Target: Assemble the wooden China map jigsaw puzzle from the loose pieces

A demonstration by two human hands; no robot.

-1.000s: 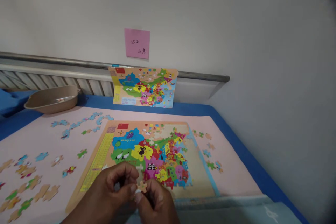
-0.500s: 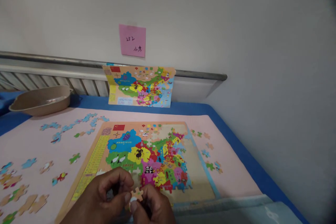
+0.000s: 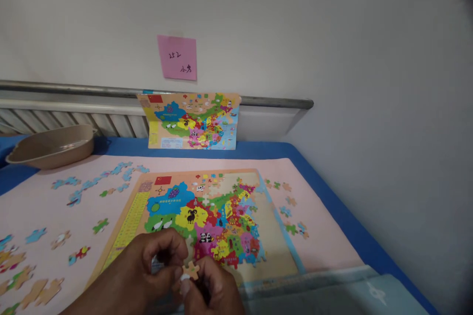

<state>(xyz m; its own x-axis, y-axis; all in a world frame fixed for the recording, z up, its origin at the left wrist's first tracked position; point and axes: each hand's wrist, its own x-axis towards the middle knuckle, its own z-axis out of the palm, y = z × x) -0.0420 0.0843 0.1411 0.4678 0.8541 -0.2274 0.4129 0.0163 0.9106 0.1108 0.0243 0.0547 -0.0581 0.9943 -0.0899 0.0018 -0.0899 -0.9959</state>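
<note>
A small tan puzzle piece (image 3: 191, 270) is pinched between the fingertips of my left hand (image 3: 148, 270) and my right hand (image 3: 212, 288), low in the view. Both hands hover over the near edge of the puzzle board (image 3: 273, 236), a wooden tray with a partly filled colourful map. The board's right side and bottom strip show bare wood. A printed reference map (image 3: 192, 120) leans upright against the wall behind the board.
Loose puzzle pieces (image 3: 77, 192) lie scattered on the pink mat (image 3: 325, 241) left of the board, a few more pieces (image 3: 291, 214) on its right. A beige basin (image 3: 51, 145) sits at the back left. A pink sticky note (image 3: 177, 57) is on the wall.
The view has shifted a little rightward, so things slid left in frame. My hands have stayed together, still turning the same small piece between the fingertips.
</note>
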